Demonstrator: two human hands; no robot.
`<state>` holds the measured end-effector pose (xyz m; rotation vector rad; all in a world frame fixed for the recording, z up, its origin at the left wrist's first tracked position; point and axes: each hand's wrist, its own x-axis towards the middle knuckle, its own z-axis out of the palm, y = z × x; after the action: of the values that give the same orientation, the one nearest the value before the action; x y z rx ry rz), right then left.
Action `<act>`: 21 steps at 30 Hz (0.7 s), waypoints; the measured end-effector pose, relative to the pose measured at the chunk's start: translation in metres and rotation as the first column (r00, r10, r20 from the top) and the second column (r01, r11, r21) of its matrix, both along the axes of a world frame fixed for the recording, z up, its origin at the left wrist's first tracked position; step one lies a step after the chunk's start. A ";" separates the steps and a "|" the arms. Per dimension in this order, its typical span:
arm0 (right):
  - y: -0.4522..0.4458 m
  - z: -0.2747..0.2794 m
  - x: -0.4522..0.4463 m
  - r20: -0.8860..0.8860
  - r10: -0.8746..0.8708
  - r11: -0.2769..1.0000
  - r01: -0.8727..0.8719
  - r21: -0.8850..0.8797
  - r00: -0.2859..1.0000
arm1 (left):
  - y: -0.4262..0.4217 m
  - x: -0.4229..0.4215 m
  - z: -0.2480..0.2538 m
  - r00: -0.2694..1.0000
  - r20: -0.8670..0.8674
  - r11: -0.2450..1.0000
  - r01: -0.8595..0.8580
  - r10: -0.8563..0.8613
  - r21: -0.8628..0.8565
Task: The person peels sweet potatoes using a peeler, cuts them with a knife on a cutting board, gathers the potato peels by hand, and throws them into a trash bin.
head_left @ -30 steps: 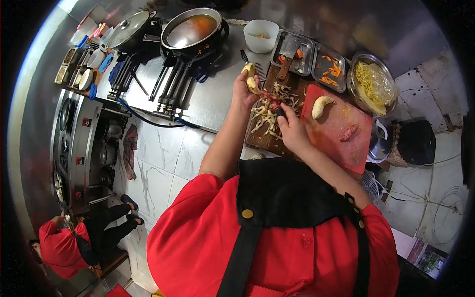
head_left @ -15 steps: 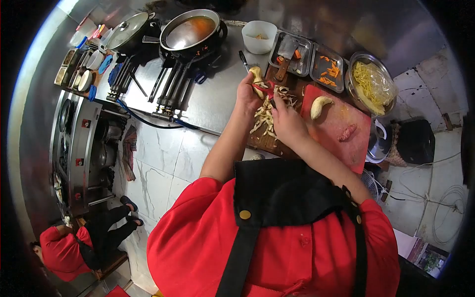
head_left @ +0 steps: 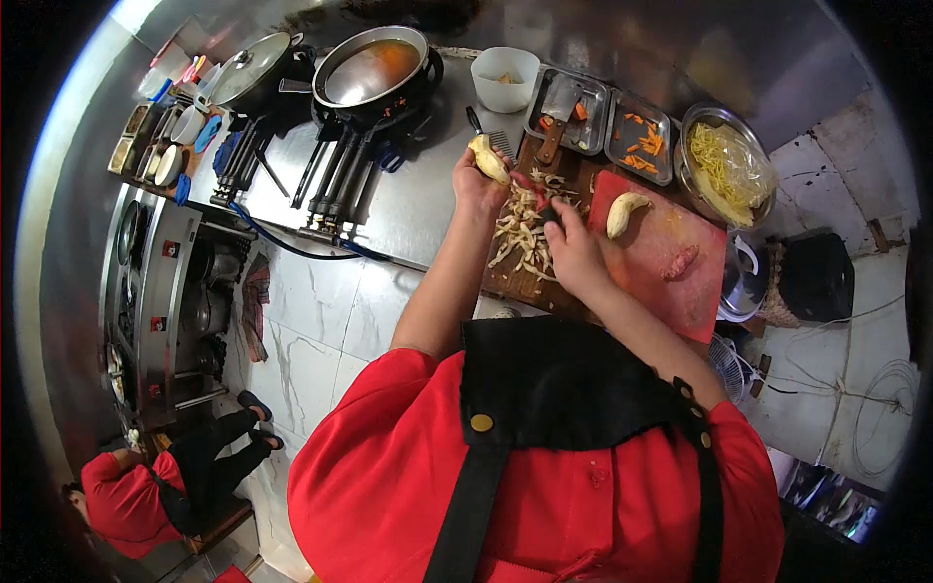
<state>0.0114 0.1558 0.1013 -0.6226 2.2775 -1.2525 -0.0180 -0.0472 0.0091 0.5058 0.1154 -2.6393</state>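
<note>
My left hand (head_left: 478, 187) is closed around a pale yellow peeled vegetable (head_left: 488, 159). My right hand (head_left: 573, 245) grips a red peeler with a black handle (head_left: 548, 212), a little apart from the vegetable. Below both hands, peel strips (head_left: 523, 243) lie heaped on a brown wooden board (head_left: 501, 281). To the right, a red cutting board (head_left: 671, 236) holds another pale peeled vegetable (head_left: 625, 215) and a knobbly reddish piece (head_left: 680, 263). A cleaver with a wooden handle (head_left: 550, 142) rests at the top of the wooden board.
Behind the boards stand a white container (head_left: 504, 80), a tray of orange strips (head_left: 639, 146) and a bowl of yellow shreds (head_left: 721, 167). A pan of liquid (head_left: 374, 70) and a lidded pan (head_left: 250, 68) sit on burners at the left. Another person (head_left: 131, 500) is at lower left.
The peeler came up against the vegetable half a second ago and is now back away from it. My left hand has shifted slightly left, with the vegetable turned in it.
</note>
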 end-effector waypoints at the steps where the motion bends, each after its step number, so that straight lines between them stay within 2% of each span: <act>1: -0.001 0.005 -0.004 -0.239 -0.010 1.000 0.012 0.008 0.971 | 0.001 -0.001 -0.001 1.000 -0.019 0.998 0.020 -0.021 -0.058; 3: -0.005 0.005 -0.010 -0.299 -0.013 1.000 0.009 -0.017 0.954 | -0.001 -0.002 0.000 0.992 -0.078 0.995 0.095 -0.097 -0.036; 5: -0.010 -0.005 -0.009 -0.357 0.134 0.991 -0.114 0.075 0.924 | 0.001 -0.003 0.004 0.976 -0.144 0.986 0.165 -0.167 -0.021; 7: -0.006 -0.013 0.003 -0.397 0.103 0.995 -0.087 0.058 0.912 | 0.015 0.004 0.036 0.978 0.191 0.966 0.126 -0.083 -0.224; 8: -0.004 -0.015 0.006 -0.298 0.123 0.989 -0.091 0.117 0.947 | 0.012 -0.001 0.034 0.979 0.206 0.988 0.021 0.011 -0.152; 9: -0.002 -0.016 0.009 -0.193 0.134 0.979 -0.100 0.177 0.972 | 0.011 -0.003 0.026 0.979 0.203 0.988 0.020 0.012 -0.152; 10: -0.001 -0.011 0.008 -0.162 0.131 0.982 -0.106 0.158 0.978 | 0.008 -0.007 0.018 0.986 0.165 0.986 0.003 0.025 -0.165; 12: -0.001 -0.019 0.007 -0.131 0.125 0.987 -0.110 0.117 0.984 | 0.005 -0.004 0.004 0.990 0.134 0.984 -0.015 0.039 -0.178; 13: 0.000 -0.022 0.006 -0.100 0.112 0.992 -0.105 0.076 0.989 | 0.004 -0.002 0.001 0.997 0.081 0.992 -0.010 0.020 -0.125; 14: 0.000 -0.023 0.004 -0.105 0.110 0.992 -0.103 0.074 0.988 | 0.002 -0.003 -0.001 1.000 0.021 0.997 -0.003 0.005 -0.073; 17: -0.001 -0.011 0.006 -0.090 0.024 0.995 -0.015 0.100 0.996 | 0.000 0.002 -0.005 0.999 -0.045 0.997 0.007 -0.011 -0.075; 18: -0.004 -0.015 0.002 -0.169 -0.005 1.000 0.006 0.006 0.986 | 0.002 0.001 0.001 0.999 0.044 0.999 -0.011 0.013 -0.033; 19: -0.006 -0.017 0.000 -0.246 -0.042 0.996 0.020 -0.092 0.968 | 0.005 0.001 0.007 0.999 0.045 0.999 -0.008 0.010 -0.034; 20: -0.005 -0.018 0.001 -0.244 -0.046 0.995 0.024 -0.094 0.969 | 0.008 0.001 0.014 0.995 0.102 0.997 -0.005 0.013 -0.074; 21: -0.003 -0.018 0.004 -0.175 0.019 1.000 -0.018 0.008 0.984 | 0.009 0.002 0.015 0.987 0.158 0.993 0.000 0.018 -0.114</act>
<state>0.0155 0.1527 0.0832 -0.7774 2.4104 -1.2248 -0.0162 -0.0378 0.0240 0.6719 -0.0824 -2.5674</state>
